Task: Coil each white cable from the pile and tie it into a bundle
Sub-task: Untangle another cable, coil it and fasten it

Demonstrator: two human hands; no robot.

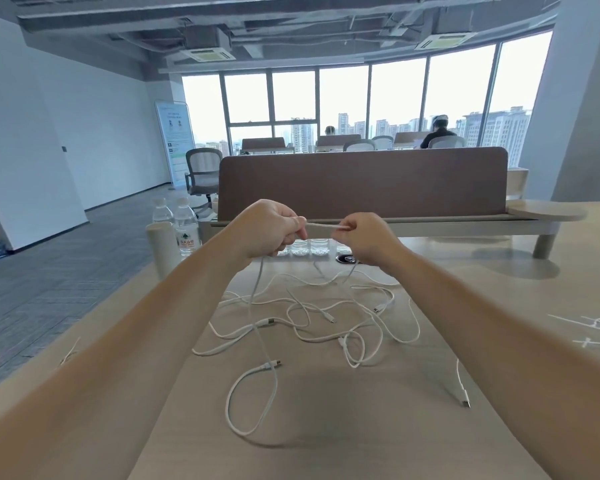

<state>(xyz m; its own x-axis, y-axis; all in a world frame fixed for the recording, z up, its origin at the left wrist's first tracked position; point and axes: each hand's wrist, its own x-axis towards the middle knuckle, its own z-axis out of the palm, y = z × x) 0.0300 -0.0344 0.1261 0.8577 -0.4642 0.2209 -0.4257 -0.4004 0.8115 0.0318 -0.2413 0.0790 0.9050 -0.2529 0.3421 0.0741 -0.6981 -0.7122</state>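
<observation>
Taut cable (pixel 323 225) between left hand (pixel 267 227) and right hand (pixel 365 241), grips mostly hidden

White cables (pixel 312 317) on a pale wood-grain table (pixel 326 427); brown divider panel (pixel 361 181); clear water bottles (pixel 186 226) with white-and-green labels; grey carpet (pixel 66 271).

Bare left hand (pixel 267 230), bare right hand (pixel 366 242), long bare forearms (pixel 153 323)

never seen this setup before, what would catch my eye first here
The left hand and right hand are raised mid-frame, pinching a short stretch of white cable taut between them. Beneath, a tangle of loose white cables sprawls across the desk. Two water bottles stand at its left edge.
</observation>
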